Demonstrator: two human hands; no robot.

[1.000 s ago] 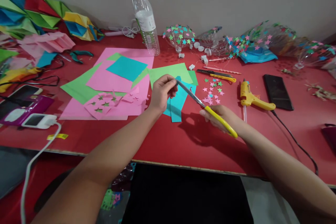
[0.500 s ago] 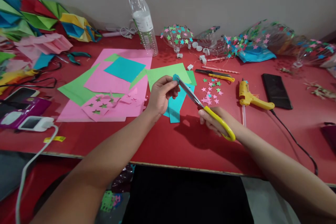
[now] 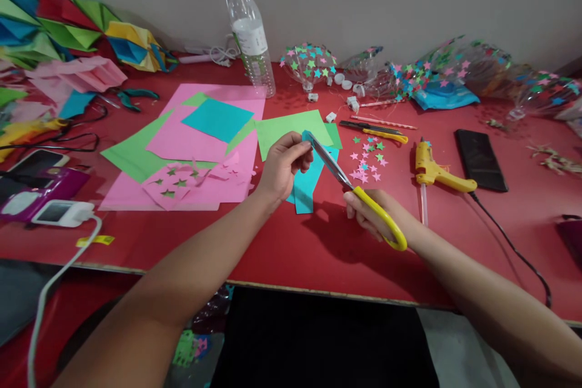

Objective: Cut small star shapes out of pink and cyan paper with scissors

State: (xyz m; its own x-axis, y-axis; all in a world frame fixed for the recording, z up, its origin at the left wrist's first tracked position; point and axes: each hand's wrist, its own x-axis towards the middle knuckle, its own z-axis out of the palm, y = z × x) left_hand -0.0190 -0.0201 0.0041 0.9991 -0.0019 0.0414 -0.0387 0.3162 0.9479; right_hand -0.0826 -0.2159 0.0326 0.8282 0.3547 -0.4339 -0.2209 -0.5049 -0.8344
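Note:
My left hand (image 3: 284,163) pinches a small piece of blue paper (image 3: 306,135) between thumb and fingers, above the table. My right hand (image 3: 375,211) grips the yellow handles of a pair of scissors (image 3: 334,168). The blades point up and to the left, their tips at the blue piece. Below the hands lie blue paper strips (image 3: 304,197) and a light green sheet (image 3: 291,130). Small pink, green and blue paper stars (image 3: 365,165) are scattered just beyond my right hand. Part of the blue piece is hidden by my fingers.
On the left are pink and green sheets (image 3: 130,191) and a power bank (image 3: 61,213) with a white cable. A water bottle (image 3: 252,42) stands behind. Star-covered clear plastic pieces (image 3: 309,66) line the wall. A cutter knife (image 3: 375,131), glue gun (image 3: 436,173) and phone (image 3: 481,159) lie right.
Hardly anything differs. The whole view has shifted slightly, and both hands keep the blue paper piece and the scissors in nearly the same pose.

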